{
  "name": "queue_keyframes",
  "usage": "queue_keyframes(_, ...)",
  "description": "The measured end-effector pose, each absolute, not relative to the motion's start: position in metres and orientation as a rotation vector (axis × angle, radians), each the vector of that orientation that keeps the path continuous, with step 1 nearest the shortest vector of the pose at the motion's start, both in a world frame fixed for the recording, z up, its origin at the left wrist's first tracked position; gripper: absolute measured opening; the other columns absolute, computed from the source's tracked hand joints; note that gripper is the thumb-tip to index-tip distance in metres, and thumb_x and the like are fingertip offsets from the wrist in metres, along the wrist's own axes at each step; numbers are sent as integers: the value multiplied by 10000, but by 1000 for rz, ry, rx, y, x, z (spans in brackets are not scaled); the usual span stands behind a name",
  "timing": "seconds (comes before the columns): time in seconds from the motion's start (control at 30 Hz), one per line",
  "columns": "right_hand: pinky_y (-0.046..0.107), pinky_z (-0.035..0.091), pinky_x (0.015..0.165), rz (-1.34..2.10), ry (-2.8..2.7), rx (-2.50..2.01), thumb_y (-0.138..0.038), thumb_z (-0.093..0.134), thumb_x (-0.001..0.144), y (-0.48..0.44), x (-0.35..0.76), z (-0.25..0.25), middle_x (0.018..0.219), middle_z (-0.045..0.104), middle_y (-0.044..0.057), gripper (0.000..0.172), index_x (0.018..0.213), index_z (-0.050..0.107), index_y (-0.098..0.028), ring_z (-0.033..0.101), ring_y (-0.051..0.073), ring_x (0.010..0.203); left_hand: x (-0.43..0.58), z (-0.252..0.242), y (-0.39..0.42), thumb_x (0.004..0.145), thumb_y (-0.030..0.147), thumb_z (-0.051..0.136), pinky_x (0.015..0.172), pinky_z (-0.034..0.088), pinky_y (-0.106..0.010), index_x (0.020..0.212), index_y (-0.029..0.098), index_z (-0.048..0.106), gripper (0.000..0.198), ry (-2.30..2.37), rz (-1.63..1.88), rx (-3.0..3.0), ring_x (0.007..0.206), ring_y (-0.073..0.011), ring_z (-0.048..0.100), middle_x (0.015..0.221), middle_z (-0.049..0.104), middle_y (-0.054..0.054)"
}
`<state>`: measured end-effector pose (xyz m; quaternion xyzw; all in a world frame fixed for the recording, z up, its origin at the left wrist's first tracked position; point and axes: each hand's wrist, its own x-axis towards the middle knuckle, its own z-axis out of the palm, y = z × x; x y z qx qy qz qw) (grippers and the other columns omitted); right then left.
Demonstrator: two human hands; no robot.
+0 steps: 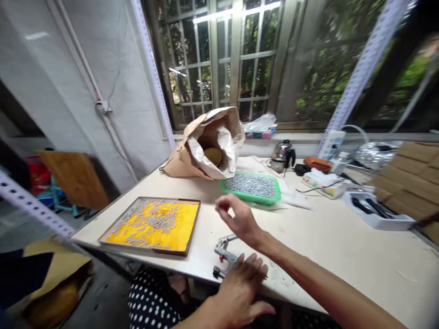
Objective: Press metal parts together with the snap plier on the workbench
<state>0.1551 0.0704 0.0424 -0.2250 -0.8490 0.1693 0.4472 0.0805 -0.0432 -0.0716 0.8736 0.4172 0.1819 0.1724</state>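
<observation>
My left hand lies palm down at the table's front edge, fingers stretched and thumb apart. It covers part of a small grey metal lever tool with a spring, a red part and a black knob. Above the tool is my right hand, its fingers curled in a pinch; whatever they may hold is too small to make out. Left of both hands sits a shallow tray with a yellow bottom, strewn with many small metal pins. Behind my right hand, a green basket is full of small silvery metal pieces.
A large open paper sack leans at the table's back. Toward the right stand a glass pot, an orange object, a white tray with black-handled tools, and cardboard. Metal shelf posts rise beside the window.
</observation>
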Motion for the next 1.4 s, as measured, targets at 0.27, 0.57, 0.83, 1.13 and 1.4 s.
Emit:
queue_keyframes(0.27,337,472,834,152,-2098,-1101,-273,466,957,156,200,82,1084,617,102,253,1128,633,-189,606,217,924,92,-48,-35,884,623,525,1164,291,-541,1430,184,438,706,1089,500,2552,1431,-330,322,1521,405,-140)
queue_keyframes(0.57,346,516,805,375,-2246,-940,-359,442,988,15,258,-52,1099,612,72,245,1112,636,-275,627,215,963,-93,-18,16,956,258,501,869,485,-334,951,159,726,246,2475,714,1918,952,-218,618,971,681,-96)
queue_keyframes(0.83,437,509,871,196,-2111,-1062,-425,489,964,-8,254,-108,1088,615,98,302,1140,635,-227,594,261,1008,-133,-24,75,905,277,567,823,459,-304,956,162,729,205,2614,387,1786,1033,-243,604,1058,685,-115)
queue_keyframes(1.13,441,501,880,295,-2155,-1136,-328,498,966,-15,254,-86,1086,619,107,278,1184,620,-207,566,263,1008,-135,-12,100,817,113,575,776,467,-340,796,90,704,133,2580,288,1850,913,-257,642,920,701,-167)
queue_keyframes(1.4,461,471,886,340,-2155,-1143,-333,534,946,-12,258,-85,1055,620,109,290,1170,644,-184,543,276,1011,-141,-2,51,877,263,592,811,470,-371,824,200,676,118,2467,577,2088,819,-203,622,859,670,-63)
